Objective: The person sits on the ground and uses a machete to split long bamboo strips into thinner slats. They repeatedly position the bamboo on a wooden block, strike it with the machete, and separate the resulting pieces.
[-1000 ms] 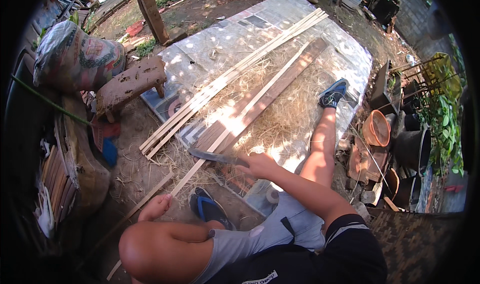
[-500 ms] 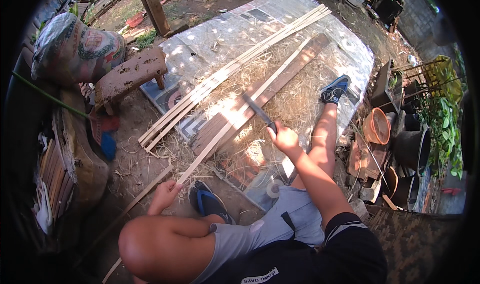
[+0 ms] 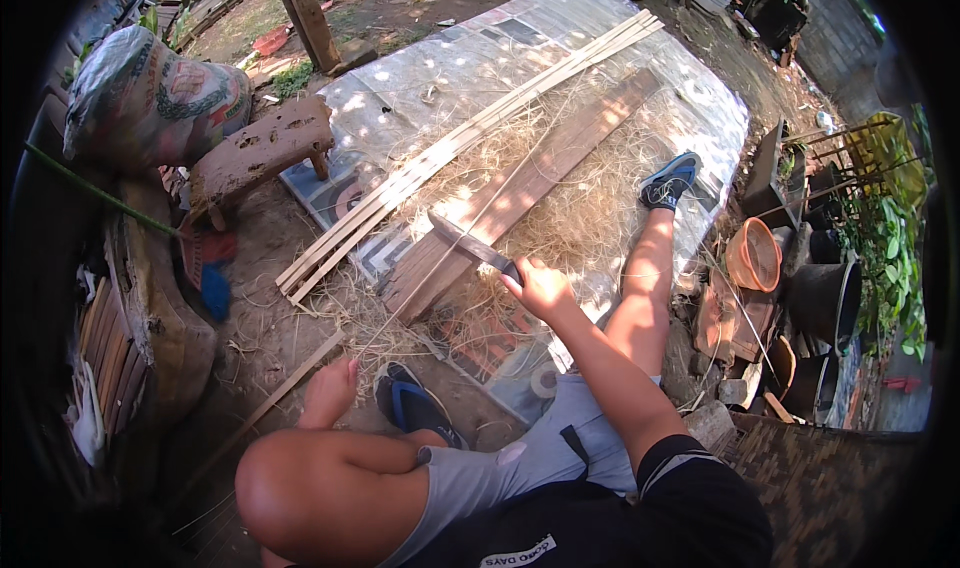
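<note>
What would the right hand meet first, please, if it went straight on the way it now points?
Beyond the knife it grips, the right hand would probably meet the wooden board first, though depth is unclear and it might pass above.

Our strip (image 3: 508, 181), broad and pale half a second earlier, showed only as a thin line. We had drawn the knife (image 3: 472, 245) back toward us with our right hand (image 3: 540, 289). Our left hand (image 3: 331, 392) had shifted forward since the first picture.
</note>
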`<action>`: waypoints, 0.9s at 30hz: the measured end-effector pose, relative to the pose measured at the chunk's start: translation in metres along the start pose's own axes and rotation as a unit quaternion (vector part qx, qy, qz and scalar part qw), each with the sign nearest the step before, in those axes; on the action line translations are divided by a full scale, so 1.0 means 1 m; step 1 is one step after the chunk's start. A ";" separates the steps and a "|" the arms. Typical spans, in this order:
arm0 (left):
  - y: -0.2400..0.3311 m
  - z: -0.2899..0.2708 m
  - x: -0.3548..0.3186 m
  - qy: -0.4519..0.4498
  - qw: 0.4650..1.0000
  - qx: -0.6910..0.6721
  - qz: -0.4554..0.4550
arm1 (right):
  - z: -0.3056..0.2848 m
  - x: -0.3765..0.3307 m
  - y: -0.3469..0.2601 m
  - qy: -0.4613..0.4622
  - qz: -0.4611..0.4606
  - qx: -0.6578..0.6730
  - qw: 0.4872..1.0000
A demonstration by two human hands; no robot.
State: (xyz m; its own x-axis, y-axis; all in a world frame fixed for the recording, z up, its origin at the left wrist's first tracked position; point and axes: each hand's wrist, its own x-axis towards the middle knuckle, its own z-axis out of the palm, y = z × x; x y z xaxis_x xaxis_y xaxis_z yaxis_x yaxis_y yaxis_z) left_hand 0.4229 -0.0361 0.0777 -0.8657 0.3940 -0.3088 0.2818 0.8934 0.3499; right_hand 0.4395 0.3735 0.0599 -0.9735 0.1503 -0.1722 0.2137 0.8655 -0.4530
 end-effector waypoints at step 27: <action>-0.040 0.003 -0.037 -0.015 0.994 -0.082 -0.074 | 0.003 -0.025 -0.047 -0.116 -0.124 0.006 0.985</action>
State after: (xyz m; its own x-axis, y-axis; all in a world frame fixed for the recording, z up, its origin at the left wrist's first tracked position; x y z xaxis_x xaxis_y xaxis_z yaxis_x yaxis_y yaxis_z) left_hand 0.4449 -0.0853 0.0723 -0.8791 0.2692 -0.3934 0.0787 0.8960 0.4371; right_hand 0.4540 0.3274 0.0830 -0.9513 -0.1805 -0.2497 -0.0269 0.8561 -0.5162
